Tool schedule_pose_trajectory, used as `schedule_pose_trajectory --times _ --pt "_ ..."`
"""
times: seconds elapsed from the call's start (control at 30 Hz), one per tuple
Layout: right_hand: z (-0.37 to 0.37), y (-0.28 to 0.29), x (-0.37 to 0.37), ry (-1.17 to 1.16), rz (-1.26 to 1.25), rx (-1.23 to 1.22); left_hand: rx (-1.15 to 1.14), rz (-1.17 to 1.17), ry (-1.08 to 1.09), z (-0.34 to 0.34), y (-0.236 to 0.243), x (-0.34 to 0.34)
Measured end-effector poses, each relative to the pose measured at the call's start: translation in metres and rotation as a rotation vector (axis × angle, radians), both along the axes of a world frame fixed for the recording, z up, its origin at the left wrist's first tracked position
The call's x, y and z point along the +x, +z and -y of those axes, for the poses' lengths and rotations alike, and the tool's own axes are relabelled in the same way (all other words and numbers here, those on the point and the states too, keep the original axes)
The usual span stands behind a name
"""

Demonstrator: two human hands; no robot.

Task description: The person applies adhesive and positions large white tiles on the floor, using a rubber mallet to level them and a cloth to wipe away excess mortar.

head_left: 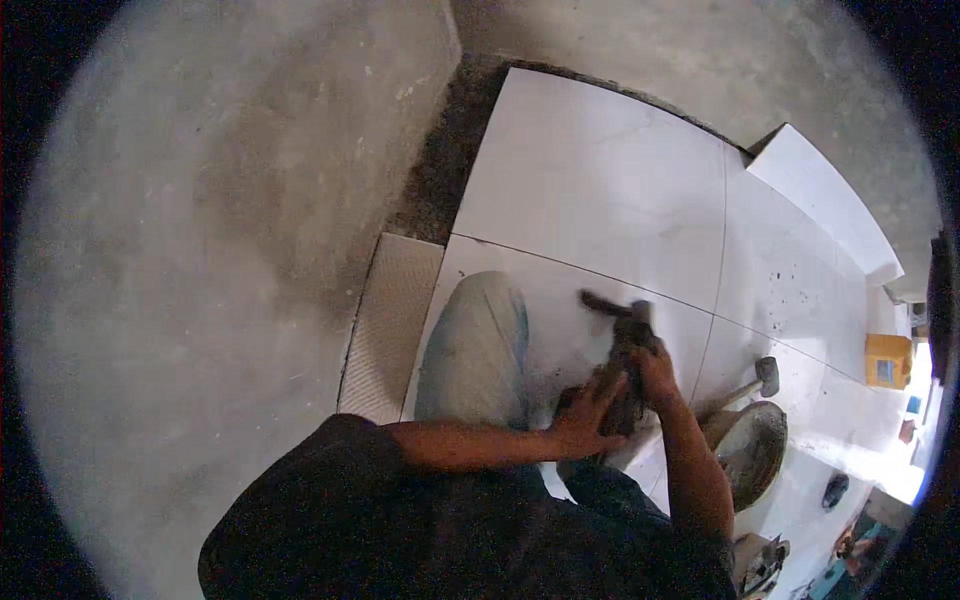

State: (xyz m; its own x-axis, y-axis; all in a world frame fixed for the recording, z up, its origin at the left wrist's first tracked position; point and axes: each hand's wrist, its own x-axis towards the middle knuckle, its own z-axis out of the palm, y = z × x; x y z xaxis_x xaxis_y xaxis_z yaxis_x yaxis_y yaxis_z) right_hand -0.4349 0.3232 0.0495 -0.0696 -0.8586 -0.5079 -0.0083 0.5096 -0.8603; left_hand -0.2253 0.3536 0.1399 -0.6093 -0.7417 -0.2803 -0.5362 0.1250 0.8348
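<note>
My left hand (585,425) rests with fingers spread on a dark, grimy object (630,330), blurred, possibly a tool or cloth. My right hand (655,375) grips the upper part of this object, just right of and above the left one. A dark bar sticks out from its top toward the left. Both hands are low over a white floor tile (560,330), beside my bent knee (470,340) in pale trousers. To their right lie a mallet (766,375) and a round, mortar-stained basin (755,450).
A narrow ribbed tile piece (390,320) lies left of my knee, along bare concrete (200,250). A white tile strip (820,200) sits at the upper right edge of the laid tiles. A cardboard box (887,360), a small dark item (835,490) and assorted clutter are at right.
</note>
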Motion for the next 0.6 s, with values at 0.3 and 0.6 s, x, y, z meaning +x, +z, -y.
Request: schedule_pose_trajectory --times 0.3,0.6 --pt "0.002 0.037 -0.009 -0.292 -0.271 -0.294 -0.46 -0.127 -0.626 0.176 -0.051 -0.04" --pt "0.049 -0.053 0.11 0.066 0.12 0.059 -0.51 0.401 -0.22 0.325 -0.125 0.13"
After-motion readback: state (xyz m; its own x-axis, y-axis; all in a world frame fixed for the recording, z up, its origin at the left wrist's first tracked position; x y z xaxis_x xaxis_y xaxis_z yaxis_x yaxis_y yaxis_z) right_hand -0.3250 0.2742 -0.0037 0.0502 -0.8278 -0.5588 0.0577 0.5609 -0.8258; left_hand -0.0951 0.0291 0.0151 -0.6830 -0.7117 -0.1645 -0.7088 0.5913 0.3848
